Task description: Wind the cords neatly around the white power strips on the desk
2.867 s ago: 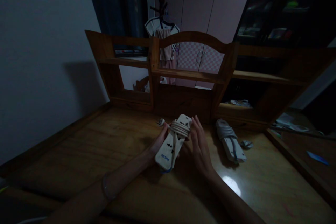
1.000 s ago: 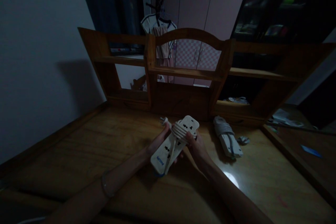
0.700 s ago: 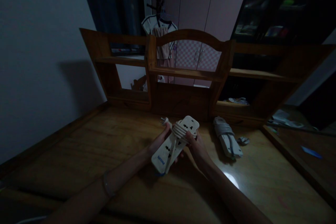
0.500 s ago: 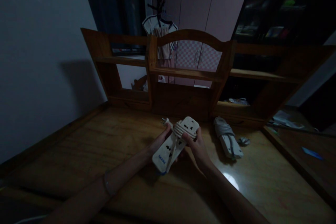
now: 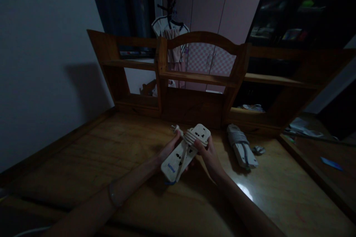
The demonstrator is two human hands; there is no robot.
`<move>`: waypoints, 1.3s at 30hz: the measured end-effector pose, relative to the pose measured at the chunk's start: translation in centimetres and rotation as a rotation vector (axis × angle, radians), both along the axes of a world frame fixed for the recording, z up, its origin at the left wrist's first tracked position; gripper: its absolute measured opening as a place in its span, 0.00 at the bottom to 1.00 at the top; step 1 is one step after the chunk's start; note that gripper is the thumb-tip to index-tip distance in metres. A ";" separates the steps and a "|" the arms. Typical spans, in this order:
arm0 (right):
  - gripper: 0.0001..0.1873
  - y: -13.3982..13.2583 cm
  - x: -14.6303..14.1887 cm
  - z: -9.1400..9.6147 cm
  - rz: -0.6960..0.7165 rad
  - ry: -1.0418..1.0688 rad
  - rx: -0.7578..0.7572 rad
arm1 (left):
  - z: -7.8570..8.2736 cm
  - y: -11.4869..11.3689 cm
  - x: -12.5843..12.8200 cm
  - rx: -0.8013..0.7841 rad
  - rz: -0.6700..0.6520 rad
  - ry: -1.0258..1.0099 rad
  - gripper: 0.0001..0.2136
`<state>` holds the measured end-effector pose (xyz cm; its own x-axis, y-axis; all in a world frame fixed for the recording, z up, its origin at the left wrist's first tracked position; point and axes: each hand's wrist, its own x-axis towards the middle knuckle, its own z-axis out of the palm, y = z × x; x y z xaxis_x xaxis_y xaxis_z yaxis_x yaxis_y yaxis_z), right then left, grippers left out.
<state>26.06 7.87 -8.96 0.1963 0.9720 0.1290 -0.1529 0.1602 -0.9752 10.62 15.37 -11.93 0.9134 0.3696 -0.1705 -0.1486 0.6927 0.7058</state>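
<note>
Between my two hands is a white power strip, tilted, with its sockets facing up and its own cord wound several times around the upper part. My left hand grips its left side, the thumb near the plug, whose pins point away to the upper left. From the right, my right hand is closed around the strip, thumb pressed on the cord coils. Fingers beneath the strip are mostly hidden. A second power strip, wrapped in grey cord, lies on the desk to the right, its plug beside it.
The wooden desk carries a shelf unit along its back edge. A wall borders the left side. At the right, beyond a raised wooden edge, lies a blue card-like item. Clothes hang behind the shelves.
Almost nothing differs. Both hands keep their hold on the power strip, and the view has shifted very slightly.
</note>
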 end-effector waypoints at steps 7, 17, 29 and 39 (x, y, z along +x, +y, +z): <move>0.36 0.5 -0.1 -1.1 -0.070 -0.199 0.071 | 0.8 -0.7 0.5 -0.003 0.253 0.025 0.36; 0.35 -1.0 -1.9 0.2 -0.066 -0.914 0.359 | 2.8 -2.6 1.4 0.312 0.765 -0.067 0.26; 0.37 0.7 -3.3 -0.8 -0.076 -0.902 0.231 | 1.6 -2.8 0.9 0.153 0.597 -0.013 0.27; 0.35 0.1 -5.7 2.0 -0.112 -0.697 0.253 | 5.5 -3.0 0.7 0.610 0.800 -0.058 0.28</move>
